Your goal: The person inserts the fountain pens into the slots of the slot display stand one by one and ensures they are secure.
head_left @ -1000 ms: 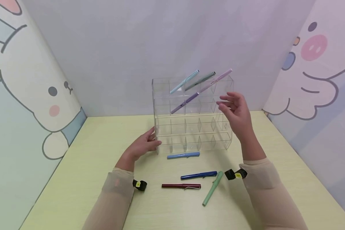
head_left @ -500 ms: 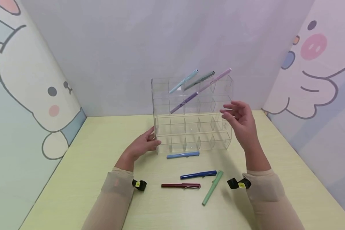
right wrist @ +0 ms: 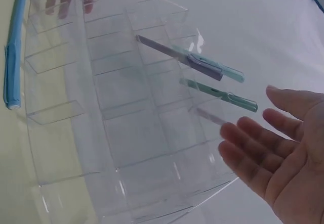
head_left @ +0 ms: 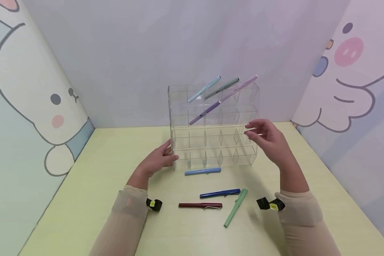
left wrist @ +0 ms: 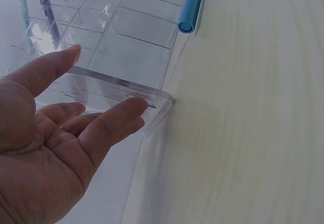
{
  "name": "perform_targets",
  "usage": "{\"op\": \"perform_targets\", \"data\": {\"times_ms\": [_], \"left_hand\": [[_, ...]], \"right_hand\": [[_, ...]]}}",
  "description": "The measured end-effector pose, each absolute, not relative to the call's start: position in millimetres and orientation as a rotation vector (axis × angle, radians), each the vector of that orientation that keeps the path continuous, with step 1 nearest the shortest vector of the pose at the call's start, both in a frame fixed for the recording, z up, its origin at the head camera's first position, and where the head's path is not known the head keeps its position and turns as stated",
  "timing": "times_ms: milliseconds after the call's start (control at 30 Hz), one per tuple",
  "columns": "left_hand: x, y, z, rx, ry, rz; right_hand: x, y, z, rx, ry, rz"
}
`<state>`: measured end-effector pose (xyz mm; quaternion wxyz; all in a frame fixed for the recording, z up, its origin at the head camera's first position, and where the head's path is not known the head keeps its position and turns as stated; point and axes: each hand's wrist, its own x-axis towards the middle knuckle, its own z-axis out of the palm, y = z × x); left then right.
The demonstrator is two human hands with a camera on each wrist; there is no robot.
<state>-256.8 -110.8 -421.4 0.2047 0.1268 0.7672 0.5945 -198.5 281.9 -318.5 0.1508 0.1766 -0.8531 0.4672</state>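
A clear acrylic pen rack (head_left: 213,142) with tiered compartments stands on the table. Along its lower left side lies my left hand (head_left: 158,160), thumb at the front edge and the other fingers loosely extended beside the panel. By the rack's right side my right hand (head_left: 268,140) hovers with relaxed fingers and nothing in it. Tilted in the top tier are a light blue pen (head_left: 204,89), a grey-green pen (head_left: 222,88) and a pale pink-lilac pen (head_left: 240,88). One tier lower leans a purple pen (head_left: 204,113).
In front of the rack lies a sky-blue pen (head_left: 203,171). Nearer are a dark blue pen (head_left: 220,193), a dark red pen (head_left: 200,205) and a light green pen (head_left: 235,208). Behind the table (head_left: 115,149) rises a pale wall (head_left: 131,64); cartoon-printed panels flank it.
My right hand has come down along the rack's right side, from the second tier to about the third. The left hand stays at the left panel, and the pens keep their places.
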Motion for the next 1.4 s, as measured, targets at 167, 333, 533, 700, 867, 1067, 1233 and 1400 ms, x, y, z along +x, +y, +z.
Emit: {"op": "perform_targets", "data": {"times_ms": [167,333,533,700,867,1067,1233,1400], "left_hand": [[-259.2,-112.7,-421.3,0.363,2.13,1.662],[-260.8,-114.0,-422.6,0.356,2.133,1.663],[-260.6,-114.5,-422.0,0.356,2.118,1.686],[-259.7,-114.5,-421.9,0.357,2.114,1.686],[-259.4,-113.4,-421.8,0.338,2.123,1.681],[-259.3,-111.9,-420.9,0.342,2.122,1.682],[-258.4,-111.4,-420.9,0.337,2.142,1.653],[-258.7,-111.1,-421.9,0.332,2.149,1.641]], "right_hand": [[-191.1,282.9,-310.8,0.56,-2.791,1.043],[-185.0,279.0,-309.9,0.643,-3.072,0.89],[-185.4,269.8,-318.4,0.704,-3.313,0.787],[-193.1,250.9,-340.6,0.677,-3.48,0.648],[-195.8,230.0,-363.3,0.617,-3.61,0.459],[-192.0,215.6,-380.0,0.619,-3.629,0.248],[-187.6,208.9,-385.6,0.696,-3.611,0.128],[-186.3,206.9,-385.9,0.746,-3.581,0.059]]}}
